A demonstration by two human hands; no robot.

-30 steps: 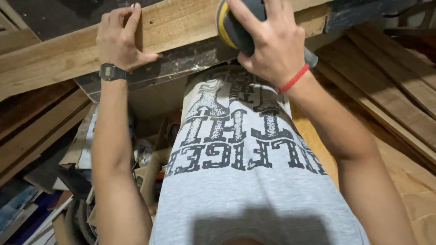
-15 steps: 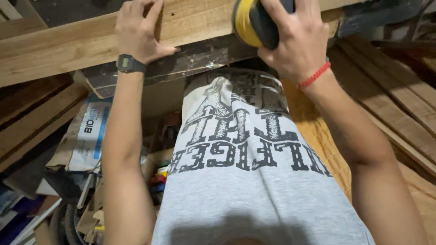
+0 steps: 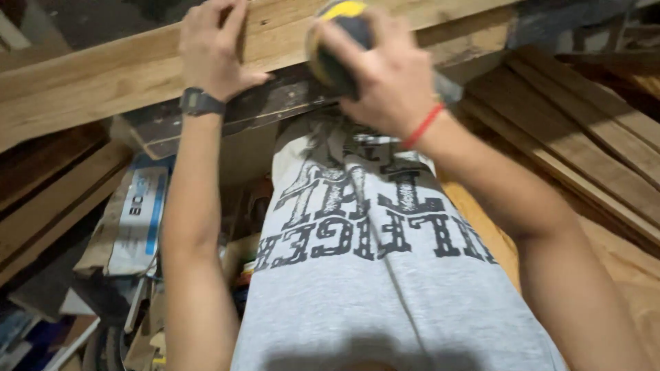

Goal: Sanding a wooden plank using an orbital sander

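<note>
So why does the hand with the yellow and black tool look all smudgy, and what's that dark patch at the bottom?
In the head view, the right hand and its sander are smeared by motion blur; the left hand on the wooden plank looks a little sharper. The dark patch is a shadow on the grey shirt. The lighting is dim and warm, and the edges look stretched by the wide lens.
</note>
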